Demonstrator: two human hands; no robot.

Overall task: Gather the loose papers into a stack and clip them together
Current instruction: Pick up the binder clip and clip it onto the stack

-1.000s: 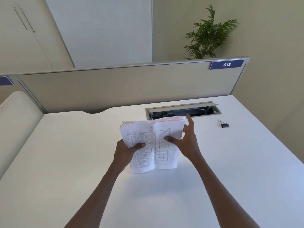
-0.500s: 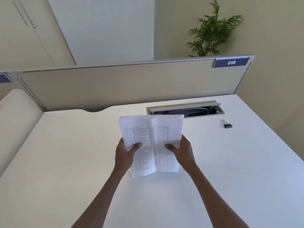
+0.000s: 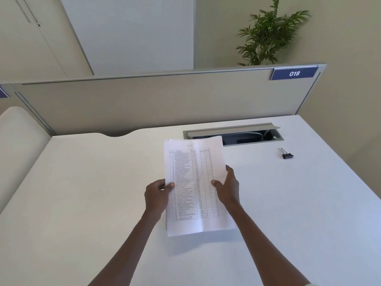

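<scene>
A stack of white papers [image 3: 195, 182] with a printed table on the top sheet is held over the middle of the white desk [image 3: 82, 193]. My left hand [image 3: 157, 194] grips its left edge, thumb on top. My right hand [image 3: 227, 187] grips its right edge the same way. The sheets look aligned and lean back, almost flat; whether the near edge touches the desk is unclear. A black binder clip [image 3: 287, 154] with silver handles lies on the desk to the far right, apart from both hands.
An open cable tray [image 3: 235, 134] is sunk into the desk just behind the papers. A beige partition [image 3: 144, 100] with a blue "018" label [image 3: 294, 73] bounds the far edge. A potted plant [image 3: 268, 34] stands behind it. A pale rounded chair back [image 3: 18, 145] is at left.
The stack stood upright on its bottom edge with my right hand patting its side. Both hands now hold it by the sides, and it has tipped back toward flat with its sheets squared up.
</scene>
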